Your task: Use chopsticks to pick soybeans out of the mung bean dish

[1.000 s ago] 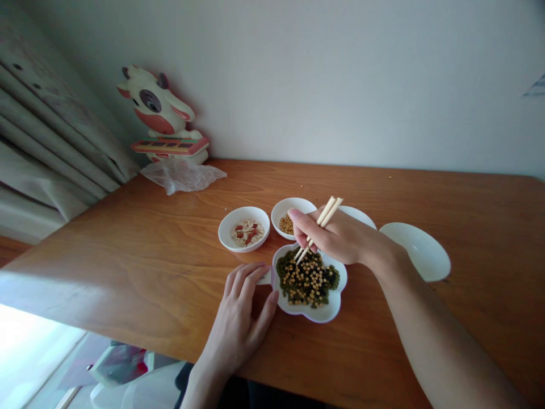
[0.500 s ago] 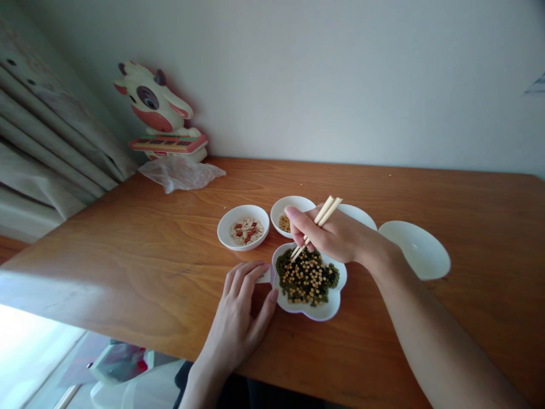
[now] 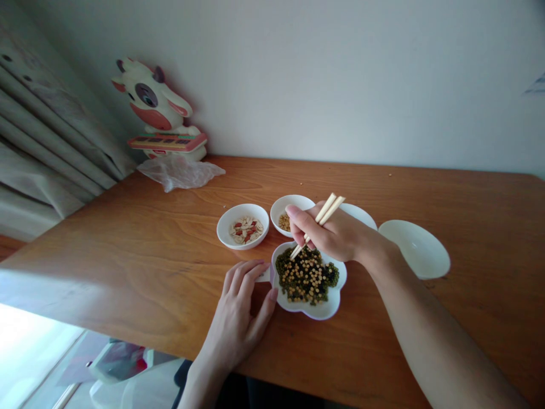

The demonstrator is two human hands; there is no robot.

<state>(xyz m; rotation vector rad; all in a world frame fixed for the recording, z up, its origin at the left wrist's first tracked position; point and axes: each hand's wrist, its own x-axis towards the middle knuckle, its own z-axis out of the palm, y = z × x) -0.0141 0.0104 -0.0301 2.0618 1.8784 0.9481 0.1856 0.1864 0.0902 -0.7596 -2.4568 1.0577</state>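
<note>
In my right hand is a pair of wooden chopsticks, slanting down so their tips reach into the food. That food, green beans, dark grains and yellow soybeans, fills much of a white flower-shaped dish. My left hand rests on the table with its fingers apart, thumb and fingertips at the dish's left edge. Behind the dish stand a white bowl of yellow beans, partly hidden by my right hand, and a white bowl of pale seeds and reddish pieces.
Two more white bowls, one behind my right wrist and one farther right, stand on the wooden table. A cow-shaped toy keyboard and a crumpled plastic bag are at the back left. A curtain hangs at the left.
Hardly anything differs. The view has shifted very slightly, and the chopsticks and both hands keep nearly the same place at the dish.
</note>
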